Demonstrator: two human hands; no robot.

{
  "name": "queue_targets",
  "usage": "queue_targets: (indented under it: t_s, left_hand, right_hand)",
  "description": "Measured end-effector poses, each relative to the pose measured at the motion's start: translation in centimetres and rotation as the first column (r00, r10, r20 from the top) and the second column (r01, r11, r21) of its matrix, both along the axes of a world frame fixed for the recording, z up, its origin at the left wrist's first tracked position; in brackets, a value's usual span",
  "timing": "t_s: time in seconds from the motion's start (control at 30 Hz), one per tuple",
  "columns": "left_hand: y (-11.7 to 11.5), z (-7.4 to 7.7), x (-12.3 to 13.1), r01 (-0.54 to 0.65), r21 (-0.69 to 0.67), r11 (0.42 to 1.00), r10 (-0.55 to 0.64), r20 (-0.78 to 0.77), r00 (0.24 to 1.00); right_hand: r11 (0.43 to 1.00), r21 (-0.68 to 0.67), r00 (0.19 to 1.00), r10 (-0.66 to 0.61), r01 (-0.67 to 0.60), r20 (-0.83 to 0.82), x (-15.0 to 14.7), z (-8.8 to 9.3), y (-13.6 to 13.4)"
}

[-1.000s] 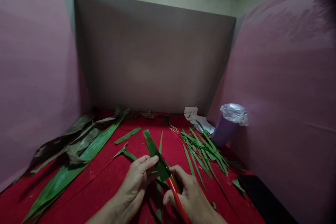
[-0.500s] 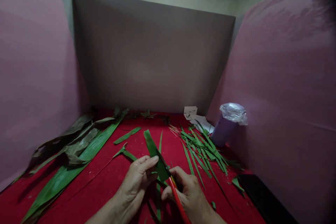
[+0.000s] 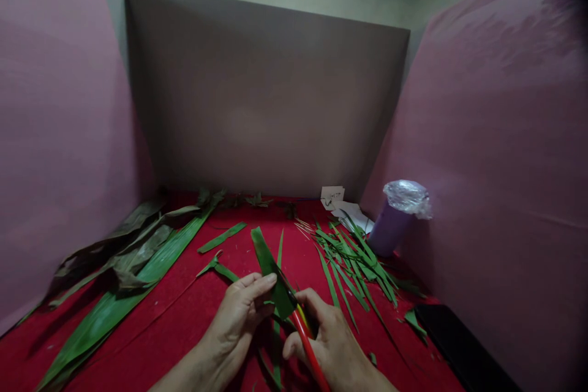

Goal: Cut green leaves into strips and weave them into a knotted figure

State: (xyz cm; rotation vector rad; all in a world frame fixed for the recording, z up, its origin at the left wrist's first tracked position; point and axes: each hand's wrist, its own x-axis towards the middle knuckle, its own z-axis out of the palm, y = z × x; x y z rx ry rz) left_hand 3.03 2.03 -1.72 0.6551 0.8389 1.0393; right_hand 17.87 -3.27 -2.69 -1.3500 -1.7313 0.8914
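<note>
Between the thumb and fingers of my left hand [image 3: 243, 306] is a green leaf strip [image 3: 264, 251], held up and tilted slightly to the left. Its lower right edge meets the dark blades of a pair of scissors [image 3: 305, 340] with red and yellow handles. My right hand [image 3: 328, 331] is closed round those handles, the thumb on the near side. Below the hands, a few narrow leaf pieces lie on the red cloth [image 3: 184, 331], partly hidden by my fingers. A folded leaf piece with a thin stem [image 3: 214, 264] rests just beyond my left hand.
A pile of cut leaf strips [image 3: 358, 257] lies to the right, near thin sticks [image 3: 304, 228] and white papers [image 3: 351, 214]. Behind it stands a purple bin [image 3: 390, 229] lined with plastic. Long leaves [image 3: 124, 300] spread along the left. A black flat object [image 3: 459, 343] is at lower right.
The scissors' handles have shifted slightly, with more of the yellow one showing. My left hand and the leaf strip have hardly moved.
</note>
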Motion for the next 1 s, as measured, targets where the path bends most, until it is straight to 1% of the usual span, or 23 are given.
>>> queue_targets:
  t_s: [0.2, 0.4, 0.57, 0.7, 1.0]
  left_hand:
    - [-0.1, -0.2, -0.2, -0.001, 0.023, 1.000, 0.001, -0.018, 1.000]
    - [0.3, -0.1, -0.5, -0.029, 0.048, 0.998, 0.030, -0.022, 0.999]
    - [0.3, -0.2, -0.4, -0.013, 0.033, 0.999, 0.014, -0.022, 1.000]
    - [0.0, -0.3, -0.1, 0.011, 0.015, 1.000, -0.011, -0.002, 1.000]
    - [0.0, -1.1, -0.1, 0.041, 0.024, 0.999, -0.041, 0.024, 0.999]
  right_hand:
    - [0.999, -0.002, 0.998, -0.032, 0.032, -0.045, 0.1, -0.3, 0.3]
    - [1.000, -0.015, 0.998, -0.017, 0.016, -0.061, 0.2, -0.1, 0.3]
    - [1.000, -0.011, 0.995, 0.000, -0.001, -0.098, 0.2, -0.2, 0.3]
    - [1.000, -0.020, 0.994, -0.025, 0.023, -0.104, 0.2, -0.3, 0.3]
    - [0.999, -0.042, 0.983, 0.003, -0.011, -0.186, -0.1, -0.2, 0.3]
